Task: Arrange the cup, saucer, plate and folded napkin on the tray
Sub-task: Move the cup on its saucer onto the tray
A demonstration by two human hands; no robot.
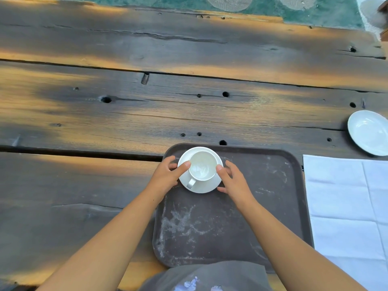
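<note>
Nearest, both bare forearms reach forward from the near edge and converge over the dark brown tray [231, 227], which lies on the plank table [147, 106] with its scuffed near part bare. At the tray's far-left corner the white saucer [206, 186] sits with the empty cup [202, 166] on it, handle [191, 182] pointing near-left.

The left hand [167, 176] grips the saucer's left edge with curled fingers, its thumb laid against the cup's rim. The right hand [234, 181] mirrors it on the right edge, thumb also touching the rim. Holding the pair from both sides, thumbs steadying the cup, likely keeps it from sliding or rattling on the saucer while the two are positioned as one. Whether the saucer is fully down on the tray or a touch above it cannot be told. Tucking it into the far corner seems meant to leave room for the rest.

Right of the tray, just beside its edge, the white napkin [346, 206] lies flat on the table, creased. Farther right, partly cut by the frame, the white plate [369, 132] rests on the wood. Neither is on the tray yet.
</note>
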